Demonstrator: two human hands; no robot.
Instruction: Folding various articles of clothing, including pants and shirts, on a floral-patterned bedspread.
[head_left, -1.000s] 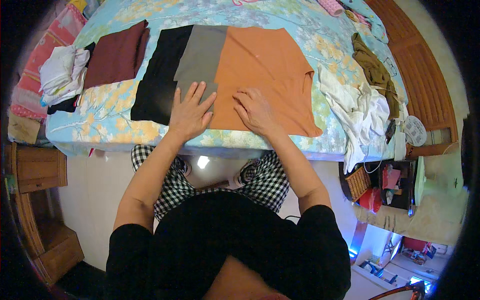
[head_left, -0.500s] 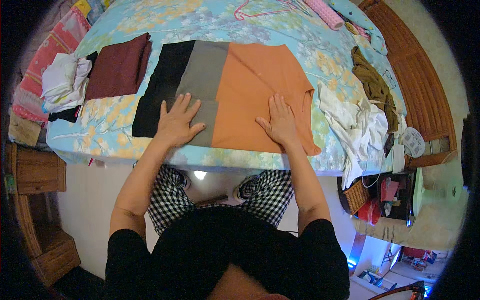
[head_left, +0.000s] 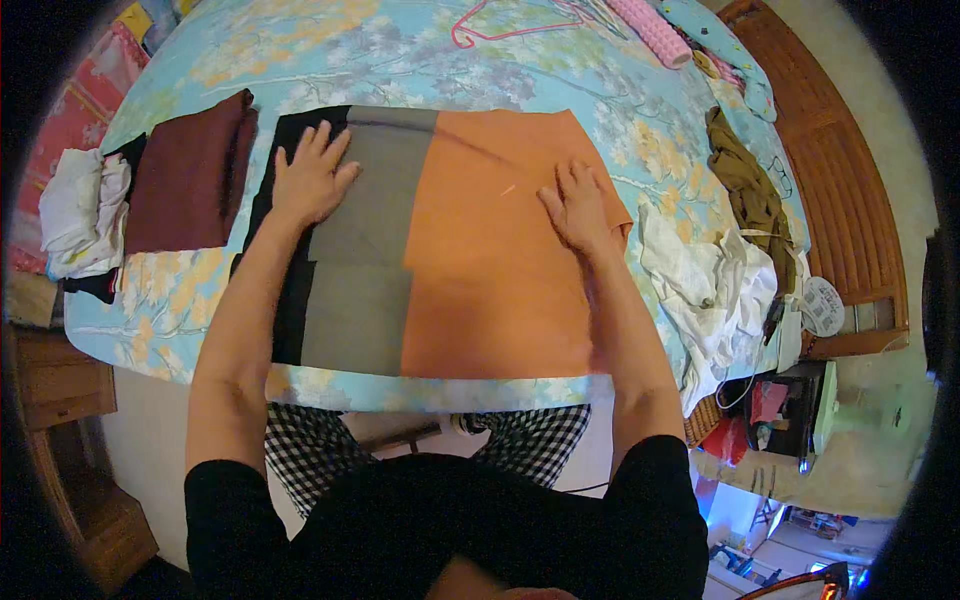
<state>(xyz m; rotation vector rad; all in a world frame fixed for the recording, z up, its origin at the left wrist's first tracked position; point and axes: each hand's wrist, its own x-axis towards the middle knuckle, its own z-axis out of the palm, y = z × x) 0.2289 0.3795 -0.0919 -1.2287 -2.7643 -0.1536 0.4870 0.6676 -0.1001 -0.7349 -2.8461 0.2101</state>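
Observation:
A colour-block shirt (head_left: 490, 290) in black, grey and orange lies spread and folded over on the bed in front of me. My left hand (head_left: 312, 178) rests palm down near its far left part, across the border of black and grey, fingers spread. On the orange part, close to the right edge, my right hand (head_left: 580, 207) lies flat with its fingers stretched out. Neither hand grips the cloth. Left of the shirt lies a folded maroon garment (head_left: 188, 180).
White folded clothes (head_left: 82, 215) lie at the far left. To the right are a crumpled white garment (head_left: 705, 285) and a brown one (head_left: 745, 185). Pink hangers (head_left: 520, 35) and a pink roll (head_left: 650, 32) lie at the back. A round white fan-like object (head_left: 823, 305) stands beside the bed.
Both hands have slid away from me over the shirt, the left one farther, toward its far edge. The view has shifted, so the bed's near edge sits lower.

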